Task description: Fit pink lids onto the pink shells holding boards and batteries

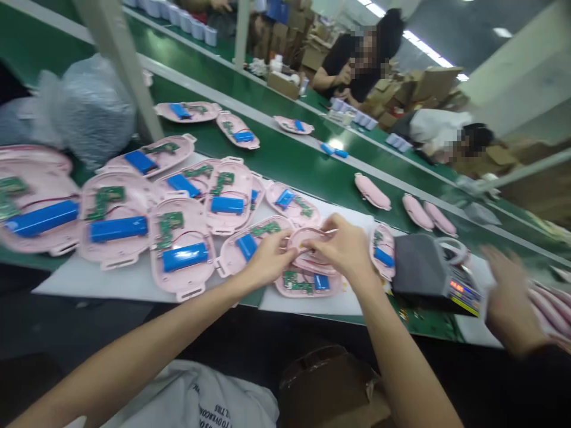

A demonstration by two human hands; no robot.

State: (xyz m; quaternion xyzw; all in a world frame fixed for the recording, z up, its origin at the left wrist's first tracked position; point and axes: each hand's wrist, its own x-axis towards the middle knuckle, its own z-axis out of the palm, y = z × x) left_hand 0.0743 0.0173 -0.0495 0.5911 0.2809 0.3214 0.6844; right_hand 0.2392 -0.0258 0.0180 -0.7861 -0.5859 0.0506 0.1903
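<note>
Basically, everything close up turns on how a pink cover (307,260) sits between the two hands and just beyond a pink shell (332,291). The cover is off to the front of the body, near the middle of the bench, and slightly tilted; its long axis seems to run from side to side, though the fingers hide too much to be sure. The left hand (270,258) has its thumb and fingertips pinched together on the cover's left edge. From the other side, the right hand (345,244) grips it too, thumb laid across the cover and forefinger bent over the far rim. The shell lies on the near side of the fingers, its long axis clearly left to right, with a green board (297,284) in its left half and a blue battery (321,281) in its right. Neither hand is plainly nearer to it, and whether cover and shell touch cannot be told. Just left of the left hand's fingers lies another open shell (229,255), set aslant. Past the right forearm stand a grey box (419,267) and, farther right, a co-worker's blurred hand (513,303).
</note>
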